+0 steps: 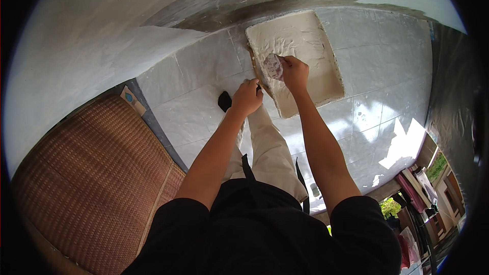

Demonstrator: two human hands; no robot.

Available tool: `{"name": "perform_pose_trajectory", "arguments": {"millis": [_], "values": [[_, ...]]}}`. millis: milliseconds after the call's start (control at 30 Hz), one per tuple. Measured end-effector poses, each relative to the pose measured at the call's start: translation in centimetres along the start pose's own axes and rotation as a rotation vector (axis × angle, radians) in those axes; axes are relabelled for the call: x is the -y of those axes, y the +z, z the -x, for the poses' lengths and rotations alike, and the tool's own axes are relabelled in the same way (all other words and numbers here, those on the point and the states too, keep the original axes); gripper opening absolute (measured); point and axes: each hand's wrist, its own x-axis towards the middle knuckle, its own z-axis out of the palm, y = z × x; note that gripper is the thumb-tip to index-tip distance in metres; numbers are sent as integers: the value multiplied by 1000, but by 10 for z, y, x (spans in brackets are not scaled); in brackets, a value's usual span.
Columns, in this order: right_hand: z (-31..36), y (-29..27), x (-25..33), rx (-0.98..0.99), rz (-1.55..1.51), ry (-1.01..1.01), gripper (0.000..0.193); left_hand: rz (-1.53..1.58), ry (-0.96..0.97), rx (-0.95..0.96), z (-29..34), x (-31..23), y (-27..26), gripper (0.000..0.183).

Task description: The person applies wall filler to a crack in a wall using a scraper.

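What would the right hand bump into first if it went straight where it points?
Probably the pale paste in the tray, past the whitish piece the right hand holds; how close the paste is looks unclear.

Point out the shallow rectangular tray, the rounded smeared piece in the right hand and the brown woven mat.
Shallow rectangular tray (331,60): head view, on its right rim.
Rounded smeared piece (273,66): head view, middle of its face.
Brown woven mat (99,178): head view, middle of its woven surface.

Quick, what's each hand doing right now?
Left hand: curled, near the tray; cannot tell whether it holds anything.
Right hand: closed, holding a smeared flat piece over the tray.
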Motion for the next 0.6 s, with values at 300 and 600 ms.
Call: {"name": "perform_pose_trajectory", "arguments": {"millis": [300,600], "values": [[-3,-6,-12,96,-11,16,14,-5,-18,34,2,0,-10,41],[-9,-13,-47,183,-197,305,22,12,-43,39,8,6,-15,40]]}}
